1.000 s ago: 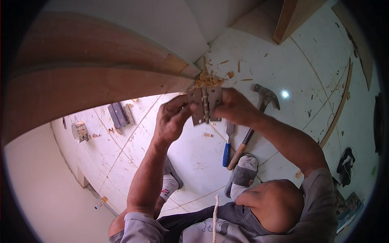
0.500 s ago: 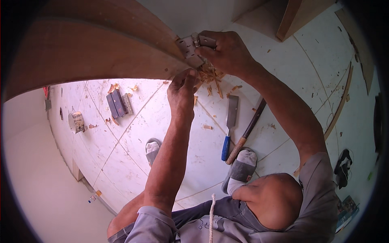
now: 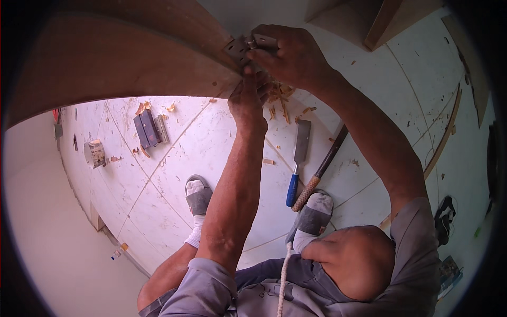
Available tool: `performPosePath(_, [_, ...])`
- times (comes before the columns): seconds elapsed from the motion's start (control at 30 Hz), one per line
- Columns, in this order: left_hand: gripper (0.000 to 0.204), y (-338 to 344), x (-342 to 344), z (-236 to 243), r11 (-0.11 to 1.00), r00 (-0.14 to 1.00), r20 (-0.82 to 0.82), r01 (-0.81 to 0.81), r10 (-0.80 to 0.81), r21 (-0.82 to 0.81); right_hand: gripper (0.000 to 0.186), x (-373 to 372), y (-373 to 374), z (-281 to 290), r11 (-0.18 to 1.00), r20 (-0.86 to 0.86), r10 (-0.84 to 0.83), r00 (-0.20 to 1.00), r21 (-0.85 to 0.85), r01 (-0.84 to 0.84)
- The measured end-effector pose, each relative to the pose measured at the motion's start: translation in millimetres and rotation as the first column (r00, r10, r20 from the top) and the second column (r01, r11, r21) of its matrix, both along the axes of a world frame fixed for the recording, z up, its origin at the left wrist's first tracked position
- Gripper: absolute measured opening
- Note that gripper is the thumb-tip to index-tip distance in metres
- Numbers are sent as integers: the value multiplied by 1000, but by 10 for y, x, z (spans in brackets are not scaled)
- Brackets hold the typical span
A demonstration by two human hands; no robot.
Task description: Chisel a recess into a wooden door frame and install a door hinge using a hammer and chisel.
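Observation:
A metal door hinge (image 3: 237, 51) lies with one leaf against the edge of a brown wooden door panel (image 3: 127, 58). My right hand (image 3: 293, 53) pinches the other leaf between thumb and fingers, beside the knuckle. Just below, my left hand (image 3: 248, 98) presses its thumb up at the lower end of the hinge, at the panel's corner; its other fingers curl behind and are partly hidden. Wood shavings (image 3: 282, 100) lie on the floor beneath the hands. Nearer to me rest a chisel (image 3: 301, 150) with a blue handle and a dark-shafted tool with a tan grip (image 3: 319, 177).
On the left of the tiled floor are a dark box (image 3: 146, 130), another hinge (image 3: 161, 129) against it, and a worn block (image 3: 95, 153). A wooden frame piece (image 3: 383, 24) stands at the upper right. Long wood strips (image 3: 446, 134) lie at the right. My slippered feet flank the middle.
My left hand has moved up and slightly right, its thumb now on the hinge. My right hand and the hinge have shifted slightly up and left in view.

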State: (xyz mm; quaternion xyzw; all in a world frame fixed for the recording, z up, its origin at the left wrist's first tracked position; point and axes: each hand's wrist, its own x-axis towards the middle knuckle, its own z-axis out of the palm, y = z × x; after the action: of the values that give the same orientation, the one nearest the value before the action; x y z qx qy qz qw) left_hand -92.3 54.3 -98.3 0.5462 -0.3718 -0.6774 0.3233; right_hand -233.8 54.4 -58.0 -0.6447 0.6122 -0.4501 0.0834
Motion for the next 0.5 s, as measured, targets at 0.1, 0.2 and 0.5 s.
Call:
performPosePath(0.1, [55,12,-69,-70,991,992,-7,-130,130,-31,35,20,-26,-4,1000,-16,-3,1000,-3,3])
performPosePath(0.2, [67,13,-71,-70,998,999,9,-34,35,-50,36,5,-32,44,999,11,21,1000,35,-21])
performPosePath(0.5, [56,-4,-109,-212,972,993,29,-106,114,-208,31,-24,-54,76,997,31,65,997,43,-67])
